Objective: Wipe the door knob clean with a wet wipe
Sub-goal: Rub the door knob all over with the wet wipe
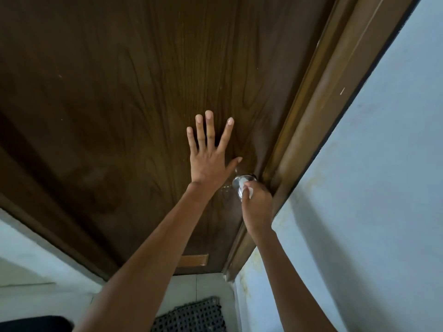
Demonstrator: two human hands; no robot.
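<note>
A shiny metal door knob (237,185) sticks out of the dark wooden door (119,92) near its right edge. My right hand (257,204) grips a white wet wipe (247,188) and holds it against the knob's face, covering much of the knob. Just left of and above the knob, my left hand (211,152) lies flat on the door with its fingers spread and straight.
The brown door frame (318,111) runs along the door's right side, with a pale blue wall (383,188) beyond it. Below lie a tiled floor and a black perforated mat (191,317). A small wooden patch (194,259) sits low on the door.
</note>
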